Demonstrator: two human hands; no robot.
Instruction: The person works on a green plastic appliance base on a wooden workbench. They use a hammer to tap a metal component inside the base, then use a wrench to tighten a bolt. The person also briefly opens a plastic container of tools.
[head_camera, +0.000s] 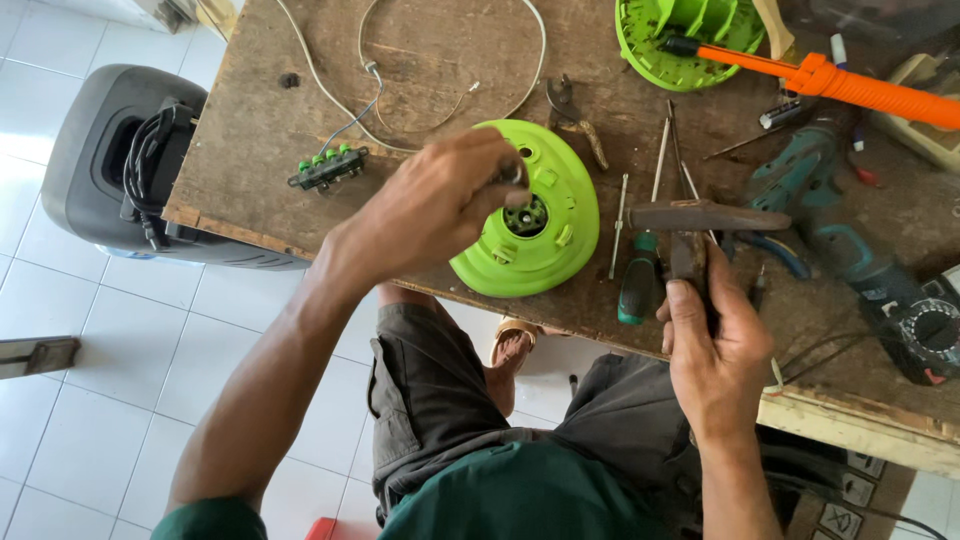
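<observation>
My left hand (440, 200) hovers over a round lime-green plastic housing (560, 250) on the wooden workbench (240, 120), its fingers pinched on a small metal part (514, 172) just above the housing's dark centre hole. My right hand (715, 350) is at the bench's front edge, closed around the handle of a small hammer (700, 218) whose dark head lies crosswise above the hand. A green-handled screwdriver (637, 280) lies between the housing and the hammer.
On the bench lie pliers (575, 118), a switch block with green buttons (327, 168) on white wires, a second green housing (680, 40), an orange tool (850, 85), a teal power drill (830, 215) and a multimeter (925, 335). A dark grey appliance body (110, 160) stands on the tiled floor at left.
</observation>
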